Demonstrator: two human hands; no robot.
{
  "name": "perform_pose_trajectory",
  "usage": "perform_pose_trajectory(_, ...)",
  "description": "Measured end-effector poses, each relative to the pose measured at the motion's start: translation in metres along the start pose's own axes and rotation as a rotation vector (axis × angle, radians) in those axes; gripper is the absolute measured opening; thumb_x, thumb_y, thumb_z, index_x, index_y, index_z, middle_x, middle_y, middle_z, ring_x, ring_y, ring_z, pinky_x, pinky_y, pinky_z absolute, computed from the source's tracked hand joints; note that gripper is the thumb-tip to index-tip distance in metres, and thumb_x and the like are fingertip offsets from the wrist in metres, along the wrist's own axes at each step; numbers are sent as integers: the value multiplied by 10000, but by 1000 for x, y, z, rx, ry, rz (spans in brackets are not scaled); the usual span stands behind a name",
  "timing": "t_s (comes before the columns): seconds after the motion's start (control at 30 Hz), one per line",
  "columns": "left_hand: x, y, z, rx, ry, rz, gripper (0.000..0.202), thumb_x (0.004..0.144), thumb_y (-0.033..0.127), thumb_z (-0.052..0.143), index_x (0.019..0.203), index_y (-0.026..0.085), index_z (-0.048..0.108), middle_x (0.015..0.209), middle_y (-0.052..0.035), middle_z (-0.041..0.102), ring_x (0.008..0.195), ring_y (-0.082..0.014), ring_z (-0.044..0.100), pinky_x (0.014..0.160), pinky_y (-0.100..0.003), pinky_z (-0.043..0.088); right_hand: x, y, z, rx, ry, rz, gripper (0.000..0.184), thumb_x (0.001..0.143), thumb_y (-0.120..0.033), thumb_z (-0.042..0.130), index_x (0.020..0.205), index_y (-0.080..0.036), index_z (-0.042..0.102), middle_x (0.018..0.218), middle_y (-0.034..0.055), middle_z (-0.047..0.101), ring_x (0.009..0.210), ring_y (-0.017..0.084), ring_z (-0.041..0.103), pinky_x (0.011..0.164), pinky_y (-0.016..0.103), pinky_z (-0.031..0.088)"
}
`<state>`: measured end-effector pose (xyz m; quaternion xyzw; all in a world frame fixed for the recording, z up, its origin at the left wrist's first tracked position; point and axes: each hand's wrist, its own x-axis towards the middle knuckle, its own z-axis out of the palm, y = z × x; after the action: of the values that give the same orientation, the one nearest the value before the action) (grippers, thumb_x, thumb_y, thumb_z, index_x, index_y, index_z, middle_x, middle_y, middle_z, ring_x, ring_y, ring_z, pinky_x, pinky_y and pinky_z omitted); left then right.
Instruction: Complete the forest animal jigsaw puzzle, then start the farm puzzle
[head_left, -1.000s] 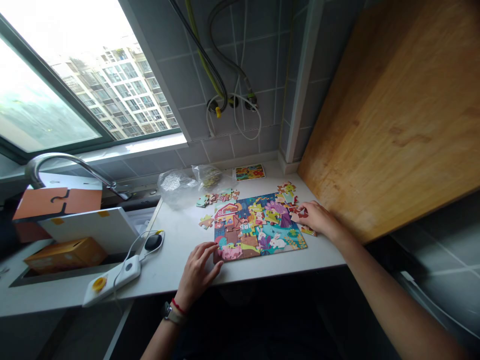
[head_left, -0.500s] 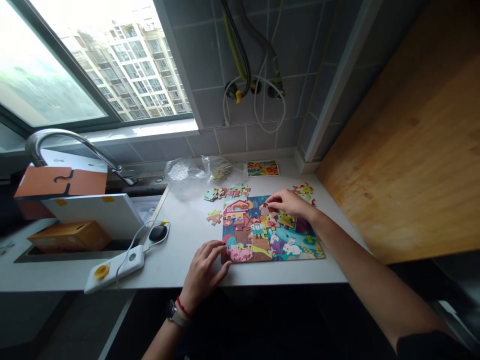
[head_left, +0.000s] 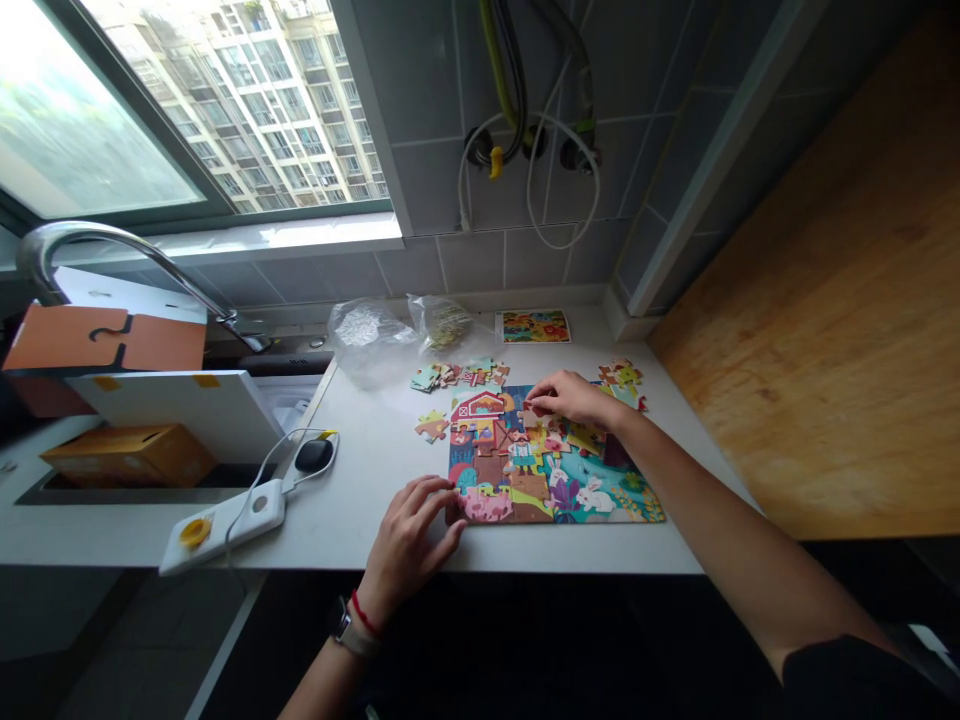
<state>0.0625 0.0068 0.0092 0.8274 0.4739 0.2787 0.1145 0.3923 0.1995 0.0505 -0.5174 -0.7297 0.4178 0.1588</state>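
Location: reads as a home kitchen, probably in a flat well above ground. Evidence: a curved chrome faucet (head_left: 97,231) stands over a metal-rimmed sink (head_left: 112,495), set into a pale counter (head_left: 375,440) that runs along the wall. Grey tiles (head_left: 416,180) cover the wall; a yellow-green hose (head_left: 495,70) and darker lines drop to fittings there. Window (head_left: 82,130) above the sink looks out on a multi-storey residential block (head_left: 277,110). Domestic rather than commercial use is suggested by the picture jigsaw (head_left: 592,497) and the white power strip (head_left: 255,510) lying on the worktop.
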Motion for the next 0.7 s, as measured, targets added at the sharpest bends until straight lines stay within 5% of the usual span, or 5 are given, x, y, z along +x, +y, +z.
perform_pose_trajectory(0.17,-1,-1,1,2,9,8,199,1030,332,644,1214,261,668,1260,-98,707,1222,-290,652,1012,-475,581,-27,25,-19,104,80,11,379,854,-511,752,997,-171,838,884,92,833,772,218,765,690,287,596)
perform_pose_trajectory(0.3,-1,-3,2,25,5,16,207,1026,340,650,1219,266,673,1272,-91,706,1218,-290,654,1002,-471,583,-51,33,-5,419,226,-67,549,825,-643,747,1078,-159,796,1020,119,821,869,228,773,781,333,629)
perform_pose_trajectory(0.5,1,-3,1,45,13,9,207,1037,362,630,1211,266,689,1274,-99,708,1209,-290,663,990,-460,593,-74,32,14,373,7,-29,448,862,-598,738,1029,-186,792,914,74,791,826,219,763,717,335,643)
perform_pose_trajectory(0.7,1,-3,2,53,8,10,198,1038,348,636,1214,271,685,1286,-93,702,1201,-284,662,989,-461,590,-82,49,-3,252,77,46,381,883,-527,725,1034,-186,804,948,81,784,710,192,738,555,271,591)
